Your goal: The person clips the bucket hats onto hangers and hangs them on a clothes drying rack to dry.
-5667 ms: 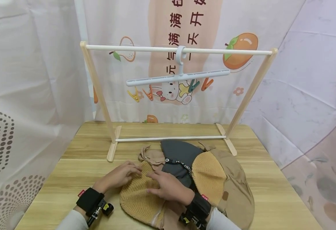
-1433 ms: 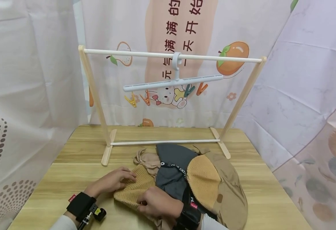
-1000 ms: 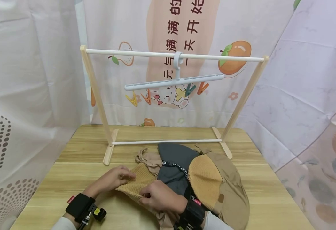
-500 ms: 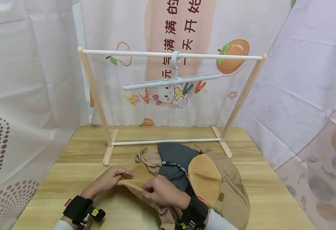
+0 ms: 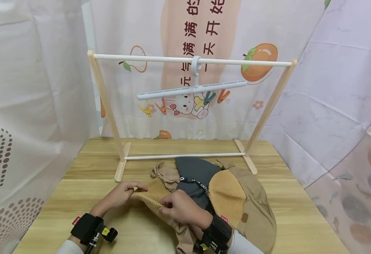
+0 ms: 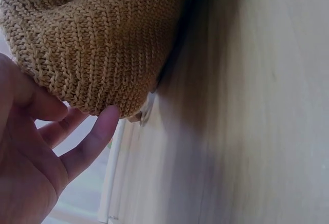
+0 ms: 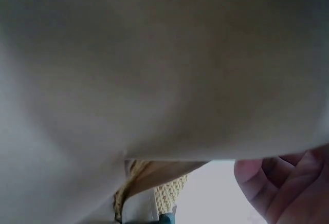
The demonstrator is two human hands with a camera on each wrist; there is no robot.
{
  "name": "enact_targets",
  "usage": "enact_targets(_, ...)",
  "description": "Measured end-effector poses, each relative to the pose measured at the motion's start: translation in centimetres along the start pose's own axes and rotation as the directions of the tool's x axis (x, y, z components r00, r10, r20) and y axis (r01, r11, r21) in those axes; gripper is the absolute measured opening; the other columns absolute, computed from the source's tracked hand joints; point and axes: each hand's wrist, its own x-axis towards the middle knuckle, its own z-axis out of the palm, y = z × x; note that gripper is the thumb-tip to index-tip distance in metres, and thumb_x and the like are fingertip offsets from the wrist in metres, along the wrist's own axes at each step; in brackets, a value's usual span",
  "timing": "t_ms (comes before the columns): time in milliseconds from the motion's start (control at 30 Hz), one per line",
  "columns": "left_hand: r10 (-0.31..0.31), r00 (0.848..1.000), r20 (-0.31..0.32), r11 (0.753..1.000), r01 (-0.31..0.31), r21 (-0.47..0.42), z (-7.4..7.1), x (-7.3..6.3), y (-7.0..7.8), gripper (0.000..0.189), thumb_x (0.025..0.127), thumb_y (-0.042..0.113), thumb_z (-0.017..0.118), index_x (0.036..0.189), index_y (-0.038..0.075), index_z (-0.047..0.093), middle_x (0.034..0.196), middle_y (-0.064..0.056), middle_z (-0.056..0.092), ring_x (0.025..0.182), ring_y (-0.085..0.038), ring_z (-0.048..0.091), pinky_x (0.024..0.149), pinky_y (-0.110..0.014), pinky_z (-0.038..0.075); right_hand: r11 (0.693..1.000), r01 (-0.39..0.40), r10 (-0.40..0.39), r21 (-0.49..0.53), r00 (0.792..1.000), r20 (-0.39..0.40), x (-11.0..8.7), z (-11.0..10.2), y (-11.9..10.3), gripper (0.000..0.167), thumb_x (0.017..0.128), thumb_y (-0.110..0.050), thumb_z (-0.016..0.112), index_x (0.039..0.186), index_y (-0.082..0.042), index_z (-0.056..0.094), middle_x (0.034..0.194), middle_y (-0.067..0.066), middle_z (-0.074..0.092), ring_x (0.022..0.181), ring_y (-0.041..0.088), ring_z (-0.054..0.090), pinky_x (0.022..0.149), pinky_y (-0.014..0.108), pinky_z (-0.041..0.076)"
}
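In the head view, a yellow knit hat (image 5: 156, 188) with tan cloth attached lies at the front left of a pile. My left hand (image 5: 120, 194) holds its raised left edge; the left wrist view shows fingertips at the ribbed knit (image 6: 97, 49). My right hand (image 5: 183, 210) pinches the near edge, thumb against curled fingers. Below that hand, tan cloth (image 5: 185, 238) hangs in folds. Blurred pale cloth (image 7: 164, 80) fills most of the right wrist view and hides the pinch; only curled fingers (image 7: 295, 188) show at its corner.
Beside it lie a dark grey hat (image 5: 196, 169) with a lettered strap and another yellow-and-tan hat (image 5: 226, 192). Behind stands a wooden rack (image 5: 275, 98) with a light blue hanger (image 5: 191, 90) on its bar. Several clips, including a yellow clip (image 5: 145, 109), show below the hanger.
From lying flatter under both hands, the yellow knit hat's near edge has been gripped and lifted. Both hands have shifted slightly away from the body with it over the last second.
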Motion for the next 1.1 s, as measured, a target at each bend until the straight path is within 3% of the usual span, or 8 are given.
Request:
enact_targets(133,-0.002,1.0,-0.013,1.0,0.002,-0.027,-0.3,-0.1,0.4,0.057,0.08,-0.02,0.037,0.11,0.012,0.073,0.117,-0.009,0.071,0.112,-0.014,0.062,0.092,-0.031,0.05,1.0,-0.016,0.017,0.018,0.999,-0.03,-0.1,-0.2,0.1,0.011,0.091,-0.01,0.065,0.095,-0.011,0.076,0.069,-0.003,0.067,0.055,-0.009,0.044,0.055,0.008,0.037)
enact_targets(233,-0.003,1.0,-0.023,0.996,0.001,-0.094,-0.4,-0.3,0.4,0.053,0.08,-0.019,0.039,0.113,0.006,0.071,0.119,-0.018,0.068,0.087,-0.003,0.061,0.07,-0.022,0.05,0.999,-0.023,0.024,0.03,0.999,-0.049,-0.2,-0.3,0.2,0.014,0.092,-0.01,0.065,0.1,-0.01,0.076,0.074,0.001,0.071,0.058,-0.009,0.049,0.058,0.009,0.041)
enact_targets(333,0.025,0.999,-0.032,0.991,-0.029,-0.127,-0.4,-0.3,0.4,0.044,0.082,-0.015,0.045,0.115,0.001,0.069,0.12,-0.025,0.066,0.08,0.003,0.055,0.062,-0.02,0.048,0.999,-0.023,0.025,0.034,0.997,-0.066,-0.2,-0.3,0.3,0.014,0.092,-0.01,0.064,0.099,-0.009,0.076,0.074,0.002,0.071,0.059,-0.008,0.05,0.059,0.01,0.042)
enact_targets(500,0.069,0.996,-0.051,0.99,-0.075,-0.118,-0.4,-0.2,0.3,0.032,0.085,-0.002,0.059,0.115,0.002,0.07,0.117,-0.022,0.068,0.099,0.005,0.057,0.076,-0.024,0.051,0.999,-0.022,0.025,0.036,0.996,-0.086,-0.2,-0.4,0.4,0.013,0.091,-0.009,0.065,0.097,-0.008,0.076,0.072,0.002,0.07,0.06,-0.008,0.051,0.06,0.01,0.043)
enact_targets(767,0.014,0.997,-0.077,0.985,-0.027,-0.171,-0.2,-0.1,0.6,0.026,0.087,0.015,0.072,0.112,0.006,0.072,0.112,-0.014,0.071,0.091,-0.001,0.062,0.076,-0.023,0.051,0.999,-0.018,0.022,0.046,0.996,-0.09,-0.1,-0.4,0.4,0.012,0.091,-0.009,0.066,0.097,-0.008,0.076,0.072,0.003,0.071,0.059,-0.007,0.053,0.059,0.01,0.043)
enact_targets(1100,0.08,0.99,-0.119,0.966,-0.107,-0.237,0.7,0.1,0.5,0.025,0.088,0.006,0.069,0.111,-0.003,0.07,0.111,-0.024,0.069,0.096,0.0,0.064,0.077,-0.022,0.053,0.997,0.04,-0.037,0.066,0.998,-0.048,-0.3,-0.5,0.2,0.01,0.091,-0.009,0.067,0.096,-0.008,0.076,0.077,0.004,0.072,0.063,-0.009,0.052,0.06,0.008,0.044)
